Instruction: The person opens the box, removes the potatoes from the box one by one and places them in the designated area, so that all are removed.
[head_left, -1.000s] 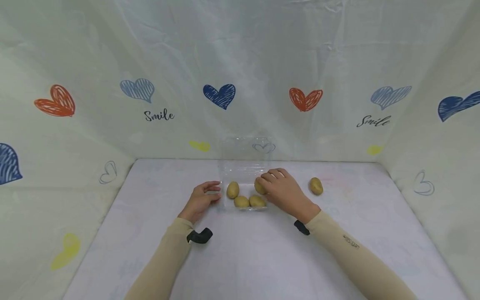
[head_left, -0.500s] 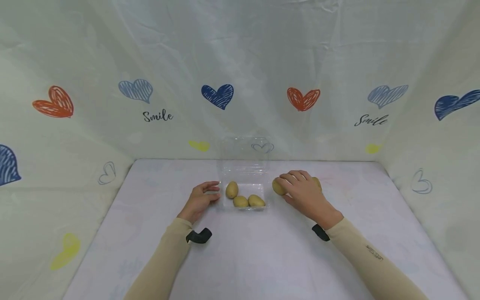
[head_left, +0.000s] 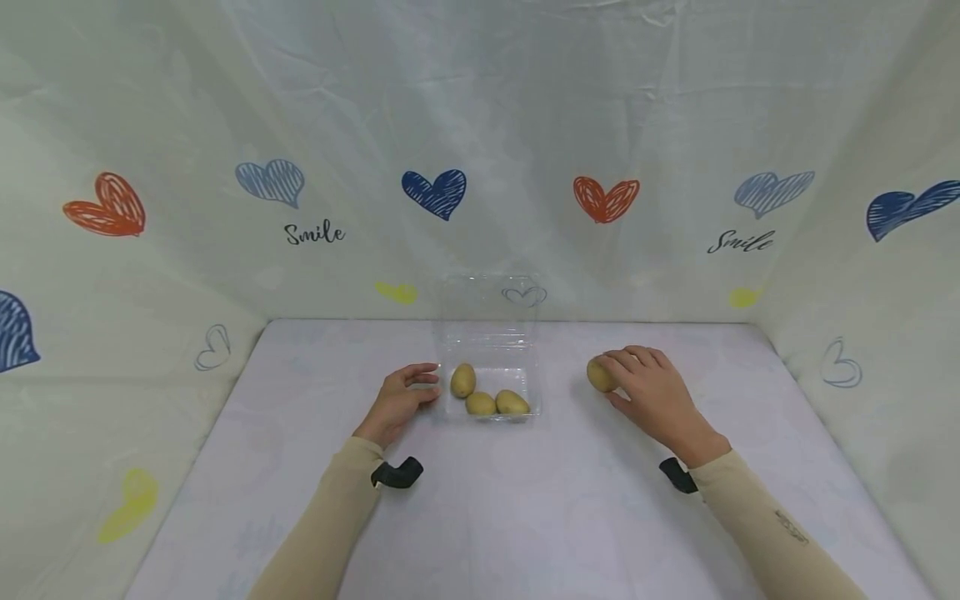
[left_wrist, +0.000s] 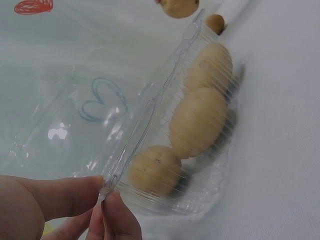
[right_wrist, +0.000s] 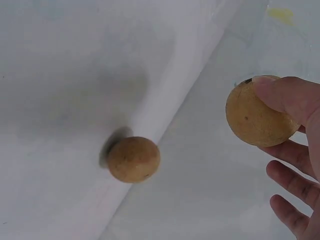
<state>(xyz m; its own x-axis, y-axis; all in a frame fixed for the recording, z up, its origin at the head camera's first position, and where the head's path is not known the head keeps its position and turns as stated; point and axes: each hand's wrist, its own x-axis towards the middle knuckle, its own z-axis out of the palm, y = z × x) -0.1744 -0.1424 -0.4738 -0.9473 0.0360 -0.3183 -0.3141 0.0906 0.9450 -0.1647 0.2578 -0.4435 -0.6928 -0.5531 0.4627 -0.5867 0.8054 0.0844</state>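
Observation:
A clear plastic clamshell box [head_left: 517, 377] stands open on the table, its lid [head_left: 480, 308] tilted up at the back. Three potatoes lie inside: one potato [head_left: 463, 380] at the left, two along the front wall. My left hand [head_left: 397, 405] pinches the box's left rim between thumb and fingers, seen closely in the left wrist view. To the right of the box, my right hand [head_left: 658, 402] holds another potato [right_wrist: 260, 112] by thumb and fingertips, above the table. A loose potato [right_wrist: 134, 160] rests on the table near it, hidden behind that hand in the head view.
A white-covered table [head_left: 480, 517] extends around the box. Behind it and at both sides hang pale sheets printed with hearts, such as a blue heart [head_left: 434, 194]. A black strap [head_left: 397, 473] is on the left wrist, another strap [head_left: 678, 475] on the right.
My right hand has lifted a potato out of the box's right side and carried it rightward, over to the loose potato. My left hand has stayed at the box's left rim.

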